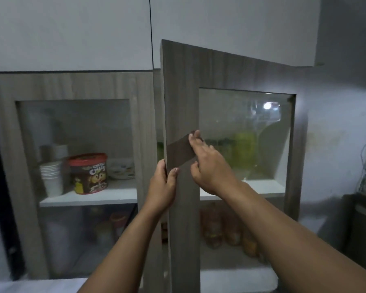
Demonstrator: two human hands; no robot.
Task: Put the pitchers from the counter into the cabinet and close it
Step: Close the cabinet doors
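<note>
Head view: the yellow-green pitchers [244, 151] sit inside the cabinet, mid-frame behind the glass of the half-open door [183, 102]. The left hand [162, 187] clasps the door's edge; the right hand [209, 163] lies flat, fingers spread, on its face. Closing now could pinch the left fingers.

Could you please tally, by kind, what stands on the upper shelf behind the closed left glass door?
Stacks of white paper cups: 2 (the rear stack is blurred, so its nature is less sure)
Red-lidded chocolate snack tub: 1
Stack of plates or bowls: 1
Total: 4
</note>
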